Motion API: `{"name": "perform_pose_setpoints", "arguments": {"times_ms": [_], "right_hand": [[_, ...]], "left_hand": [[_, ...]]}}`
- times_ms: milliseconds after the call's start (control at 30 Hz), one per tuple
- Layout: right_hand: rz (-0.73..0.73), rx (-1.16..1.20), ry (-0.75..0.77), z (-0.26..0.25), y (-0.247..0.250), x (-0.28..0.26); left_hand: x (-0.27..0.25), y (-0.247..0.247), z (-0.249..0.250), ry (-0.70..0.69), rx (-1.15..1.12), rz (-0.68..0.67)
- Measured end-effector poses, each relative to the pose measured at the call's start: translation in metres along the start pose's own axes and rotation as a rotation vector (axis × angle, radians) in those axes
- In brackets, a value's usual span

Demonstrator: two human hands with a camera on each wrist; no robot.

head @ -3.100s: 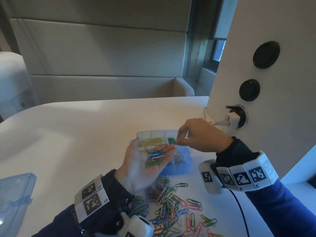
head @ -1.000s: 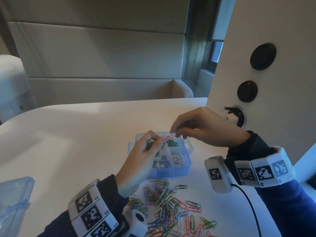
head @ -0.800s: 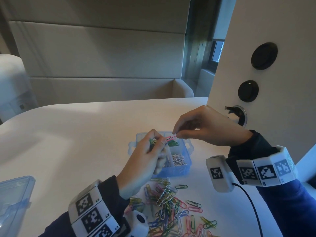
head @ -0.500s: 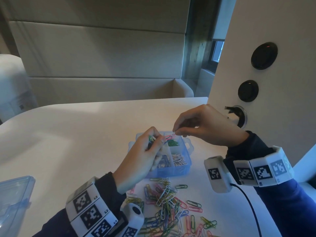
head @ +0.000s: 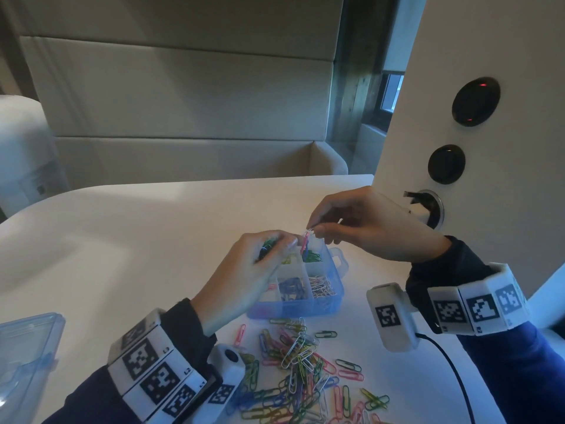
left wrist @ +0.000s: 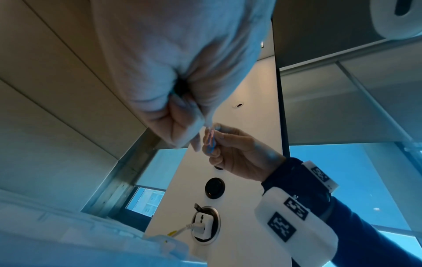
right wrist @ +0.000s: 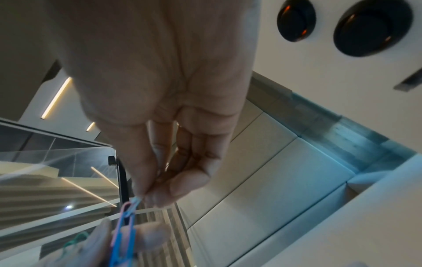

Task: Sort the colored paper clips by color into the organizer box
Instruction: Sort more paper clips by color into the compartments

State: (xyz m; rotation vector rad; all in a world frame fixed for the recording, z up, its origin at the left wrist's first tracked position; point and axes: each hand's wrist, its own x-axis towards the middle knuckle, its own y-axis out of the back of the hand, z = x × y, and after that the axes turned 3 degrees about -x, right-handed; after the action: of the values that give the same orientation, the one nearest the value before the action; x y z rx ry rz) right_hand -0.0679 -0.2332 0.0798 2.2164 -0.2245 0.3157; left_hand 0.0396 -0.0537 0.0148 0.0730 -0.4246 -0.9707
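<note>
Both hands meet just above the far end of the organizer box (head: 308, 307), which sits on the table (head: 137, 240) near its right edge, beside the white pillar (head: 489, 148) with its sockets. The left hand (head: 244, 270) is curled around a small bunch of paper clips — green ones (head: 269, 243) show between its fingers — and its thumb and forefinger pinch the lower end of a linked set: a pink clip (right wrist: 124, 224) tangled with a blue clip (right wrist: 124, 240). The right hand (head: 367, 228) pinches the top of that same tangle, on what looks like a pale clip (right wrist: 137, 200), its other fingers loosely bent and out of the way. The two grips oppose each other, most likely so the snagged clips can be pulled apart before each goes to its own colour.

Holding the work over the box means a freed clip falls close to its compartment; green, yellow, blue and white already lie in separate cells. A mixed pile of clips (head: 305, 371) lies on the table toward the near edge, in front of the box, so much sorting is left. The clear lid (head: 24, 356) rests at the left edge.
</note>
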Motion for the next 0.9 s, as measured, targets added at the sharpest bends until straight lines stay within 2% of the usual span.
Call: {"name": "perform_pose_setpoints", "arguments": {"times_ms": [200, 567, 800, 900], "right_hand": [[0.003, 0.109, -0.053, 0.000, -0.004, 0.000], [0.017, 0.074, -0.083, -0.003, -0.004, -0.001], [-0.012, 0.111, -0.057, -0.004, -0.004, -0.001], [-0.011, 0.140, -0.028, -0.004, -0.005, -0.001]], "left_hand": [[0.002, 0.003, 0.000, -0.113, 0.104, 0.068], [0.004, 0.009, 0.001, -0.059, 0.089, 0.030], [0.005, 0.011, 0.005, -0.110, 0.082, 0.081], [0.004, 0.009, 0.008, -0.073, 0.020, 0.129]]}}
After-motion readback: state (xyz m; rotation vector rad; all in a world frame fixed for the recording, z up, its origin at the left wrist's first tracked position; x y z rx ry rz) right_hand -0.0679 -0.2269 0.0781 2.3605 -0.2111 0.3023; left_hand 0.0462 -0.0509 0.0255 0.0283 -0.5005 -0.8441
